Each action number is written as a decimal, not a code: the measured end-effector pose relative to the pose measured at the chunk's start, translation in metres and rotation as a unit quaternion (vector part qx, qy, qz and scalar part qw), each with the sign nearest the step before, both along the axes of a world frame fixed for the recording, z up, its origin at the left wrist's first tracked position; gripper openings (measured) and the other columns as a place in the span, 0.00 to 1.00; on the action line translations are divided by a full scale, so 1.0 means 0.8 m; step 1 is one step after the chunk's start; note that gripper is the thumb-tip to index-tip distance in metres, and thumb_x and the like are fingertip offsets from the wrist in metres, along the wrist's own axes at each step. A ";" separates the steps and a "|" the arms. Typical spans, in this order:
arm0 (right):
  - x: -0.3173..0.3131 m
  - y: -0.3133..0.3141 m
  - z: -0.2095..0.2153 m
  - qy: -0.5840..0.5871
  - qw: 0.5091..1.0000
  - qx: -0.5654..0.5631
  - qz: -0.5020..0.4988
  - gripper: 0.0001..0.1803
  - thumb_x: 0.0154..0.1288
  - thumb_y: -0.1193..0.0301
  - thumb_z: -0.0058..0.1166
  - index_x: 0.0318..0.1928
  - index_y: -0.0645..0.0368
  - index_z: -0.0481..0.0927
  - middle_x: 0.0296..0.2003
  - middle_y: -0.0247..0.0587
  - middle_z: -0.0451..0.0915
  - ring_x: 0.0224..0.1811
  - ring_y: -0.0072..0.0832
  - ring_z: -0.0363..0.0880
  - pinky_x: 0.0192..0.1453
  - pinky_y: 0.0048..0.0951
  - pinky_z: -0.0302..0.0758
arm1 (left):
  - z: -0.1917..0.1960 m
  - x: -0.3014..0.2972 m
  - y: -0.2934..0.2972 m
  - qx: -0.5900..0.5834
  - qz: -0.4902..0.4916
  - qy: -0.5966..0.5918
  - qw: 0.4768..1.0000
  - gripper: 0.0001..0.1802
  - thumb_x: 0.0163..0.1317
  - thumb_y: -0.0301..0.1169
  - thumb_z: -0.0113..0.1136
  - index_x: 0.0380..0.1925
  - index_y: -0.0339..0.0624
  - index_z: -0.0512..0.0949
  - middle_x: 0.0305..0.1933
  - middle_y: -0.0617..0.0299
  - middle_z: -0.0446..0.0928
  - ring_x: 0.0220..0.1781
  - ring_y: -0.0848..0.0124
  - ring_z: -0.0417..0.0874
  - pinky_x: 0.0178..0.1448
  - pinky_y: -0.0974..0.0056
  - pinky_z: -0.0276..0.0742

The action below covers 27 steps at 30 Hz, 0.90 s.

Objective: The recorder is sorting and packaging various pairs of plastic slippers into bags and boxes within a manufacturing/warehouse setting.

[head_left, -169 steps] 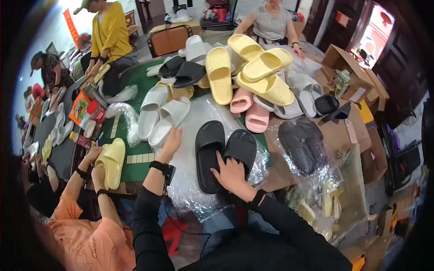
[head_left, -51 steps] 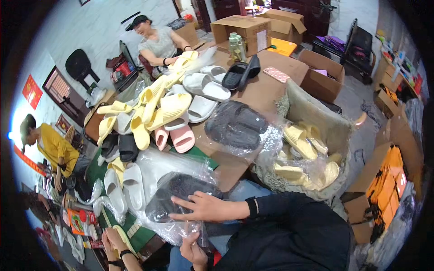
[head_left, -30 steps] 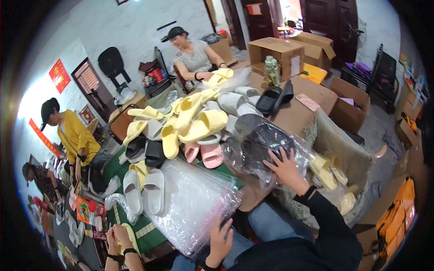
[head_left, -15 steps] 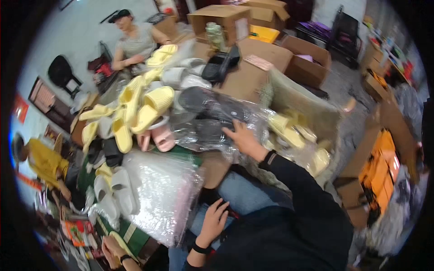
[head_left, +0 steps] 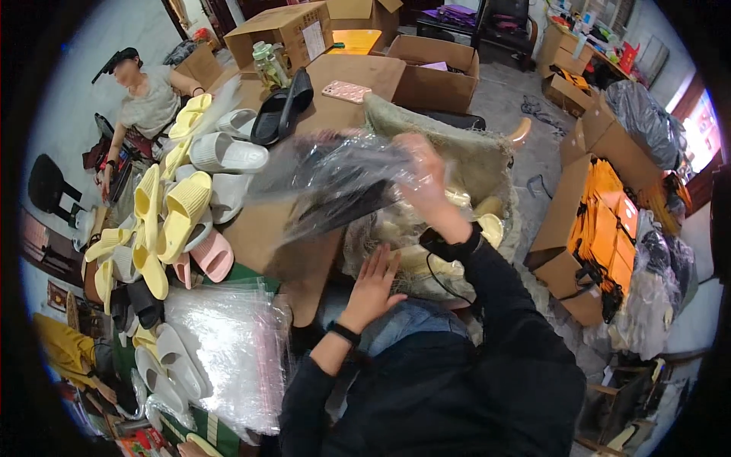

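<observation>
My right hand [head_left: 426, 179] is closed on one end of a clear plastic bag of black slippers [head_left: 335, 179], lifted over the brown cardboard surface. Motion blurs the bag, so the slippers inside are only partly clear. Below it my left hand [head_left: 373, 286] is open and empty, fingers spread, beside the near edge of a woven sack [head_left: 438, 126]. Bagged pale yellow slippers [head_left: 491, 228] lie in that sack. Left of the lifted bag are piled yellow slippers [head_left: 186, 202], a grey slipper [head_left: 228, 154] and a pink slipper [head_left: 212, 255]. A black pair [head_left: 282, 114] rests beyond.
A stack of clear plastic bags [head_left: 228, 343] lies at left front, beside white slippers [head_left: 183, 362]. A glass jar [head_left: 268, 65] and patterned phone [head_left: 346, 92] are at the back. Right stands a carton of orange packs [head_left: 601, 228]. Co-workers sit at left, one in grey [head_left: 152, 99].
My right hand has gone from lying open on the bag of black slippers to gripping and lifting it. My left hand has moved up towards the sack. The view has shifted to the right.
</observation>
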State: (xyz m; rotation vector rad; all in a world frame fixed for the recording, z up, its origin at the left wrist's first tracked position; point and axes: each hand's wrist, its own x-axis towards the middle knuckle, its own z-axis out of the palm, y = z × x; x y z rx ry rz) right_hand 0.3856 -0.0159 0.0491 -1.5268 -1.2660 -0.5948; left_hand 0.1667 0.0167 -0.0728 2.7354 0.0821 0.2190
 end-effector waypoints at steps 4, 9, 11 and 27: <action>0.028 -0.061 0.001 0.161 0.987 -0.005 -0.018 0.27 0.49 0.83 0.55 0.54 0.57 0.72 0.45 0.46 0.73 0.42 0.42 0.78 0.41 0.36 0.78 | -0.029 0.034 0.003 0.122 -0.042 0.220 0.967 0.49 0.55 0.48 0.65 0.72 0.47 0.51 0.70 0.48 0.61 0.70 0.51 0.62 0.76 0.45 0.47; 0.028 -0.133 -0.039 0.147 0.982 -0.048 -0.107 0.26 0.43 0.81 0.61 0.49 0.60 0.73 0.40 0.48 0.74 0.42 0.41 0.78 0.44 0.34 0.74 | -0.076 0.039 -0.001 0.165 -0.063 0.242 0.954 0.18 0.56 0.32 0.57 0.48 0.42 0.78 0.46 0.51 0.79 0.55 0.55 0.77 0.66 0.47 0.61; 0.032 -0.149 -0.082 0.087 0.967 -0.150 -0.187 0.22 0.47 0.82 0.57 0.46 0.58 0.74 0.38 0.45 0.71 0.39 0.40 0.75 0.41 0.33 0.72 | -0.073 0.035 0.003 0.178 -0.093 0.247 0.948 0.12 0.55 0.29 0.55 0.38 0.42 0.83 0.37 0.54 0.82 0.49 0.56 0.80 0.62 0.50 0.67; 0.030 -0.146 -0.159 0.134 0.856 -0.483 -0.126 0.28 0.50 0.86 0.50 0.54 0.59 0.64 0.47 0.61 0.66 0.45 0.55 0.74 0.44 0.48 0.74 | 0.054 -0.012 0.001 0.175 -0.065 -0.066 0.980 0.04 0.50 0.27 0.55 0.26 0.48 0.70 0.17 0.63 0.70 0.26 0.64 0.78 0.27 0.59 0.74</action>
